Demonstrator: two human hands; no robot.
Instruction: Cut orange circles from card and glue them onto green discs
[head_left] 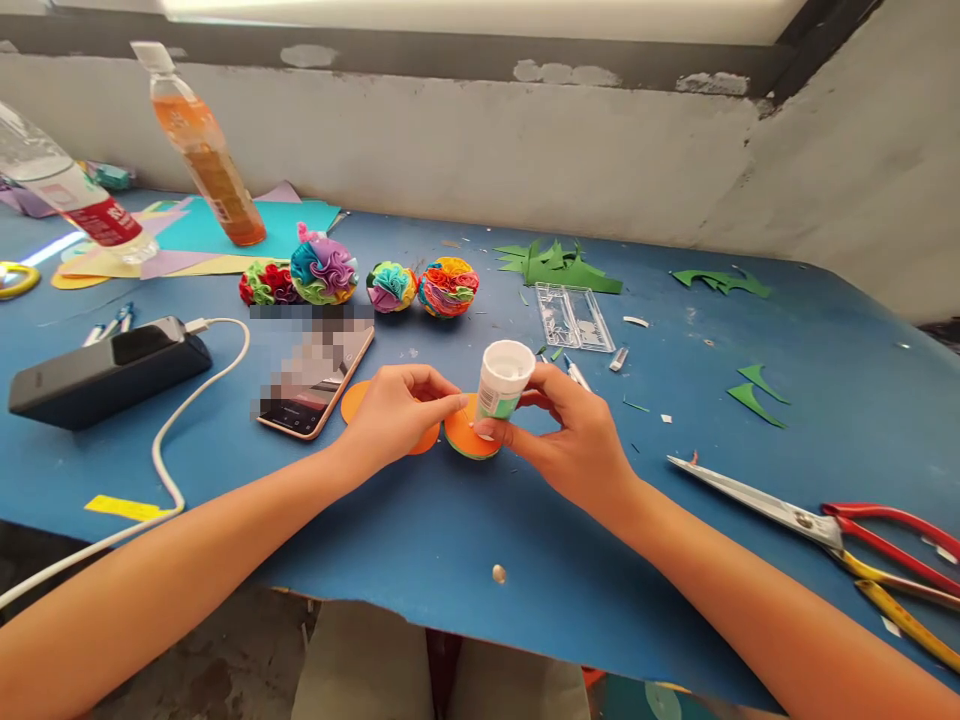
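My right hand [581, 430] is closed around a small white plastic bottle [501, 385] with a green-and-white label, open at the top. The bottle stands on, or just above, a round orange paper disc [469, 440] that has a green edge showing beneath it. My left hand [394, 408] has its thumb and forefinger pinched at the upper left rim of that disc. Under the left palm lies another orange disc [354, 402], partly covered by the hand. The left hand's other fingers are curled and partly hidden.
Behind are ruffled colourful balls [448, 287], a phone [319, 380], green paper scraps [562, 268] and a clear plastic frame [574, 318]. Large red-handled scissors [802, 520] lie right. A power bank [112, 370] with a white cable [161, 440] and two bottles, one orange [206, 160], occupy the left.
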